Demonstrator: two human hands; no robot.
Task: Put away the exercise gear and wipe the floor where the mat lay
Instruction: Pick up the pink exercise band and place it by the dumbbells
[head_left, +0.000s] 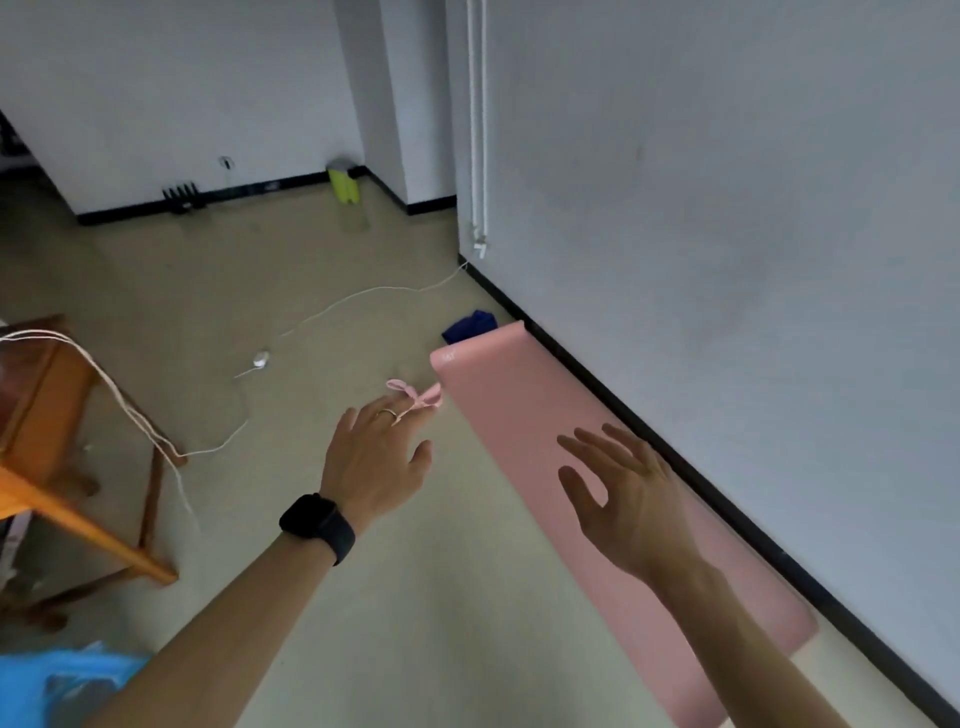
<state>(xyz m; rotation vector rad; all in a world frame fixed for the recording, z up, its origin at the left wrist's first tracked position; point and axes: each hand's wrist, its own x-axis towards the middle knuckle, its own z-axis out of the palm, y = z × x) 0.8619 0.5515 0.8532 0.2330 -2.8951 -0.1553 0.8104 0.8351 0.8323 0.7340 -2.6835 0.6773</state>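
A pink exercise mat (519, 415) lies flat on the floor along the right wall. A pink strap (423, 397) lies on the floor beside the mat's far left corner. A dark blue cloth (470, 326) sits just past the mat's far end. My left hand (376, 460), with a black watch on the wrist, is stretched out above the floor with fingers spread, its fingertips close to the strap. My right hand (623, 499) hovers over the mat, fingers spread and holding nothing.
A wooden table (47, 457) stands at the left with white cords hanging from it. A white cable (332, 309) with a small plug runs across the floor. A yellow-green container (344, 184) stands by the far wall. Something blue (62, 680) fills the lower left corner.
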